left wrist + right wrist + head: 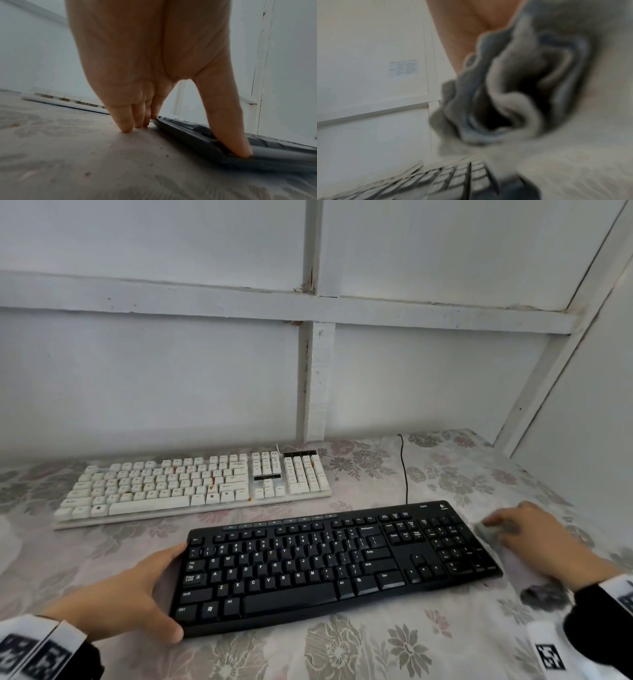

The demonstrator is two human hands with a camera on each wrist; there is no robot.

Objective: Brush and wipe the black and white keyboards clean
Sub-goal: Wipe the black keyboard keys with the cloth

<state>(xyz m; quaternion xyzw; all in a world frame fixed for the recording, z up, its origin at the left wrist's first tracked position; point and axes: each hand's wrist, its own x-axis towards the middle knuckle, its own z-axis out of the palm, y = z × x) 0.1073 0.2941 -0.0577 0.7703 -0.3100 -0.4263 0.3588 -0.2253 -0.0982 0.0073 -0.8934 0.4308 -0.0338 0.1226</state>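
Black keyboard (329,570): we have it near us on the worktop (394,652), under a flowered cover, its cord running back toward the wall.
White keyboard (191,487): it lies farther back and to the left, apart from the black one, with brownish stains on several keys.
Left hand (126,594): we brace the black keyboard's left end, thumb on the near corner, fingers straight along the edge.
Right hand (527,529): we hold a bunched grey cloth (513,88) just beside the keyboard's right end.
Doing it well: we judge the wiping is in hand; we should keep the left end pinned and draw the cloth along the key rows with light pressure.
Left wrist view: only here do we see the fingertips (126,127) resting on the cover.
Right wrist view: blurred, yet it alone shows the cloth's folds.
Brush: we see none in any view.
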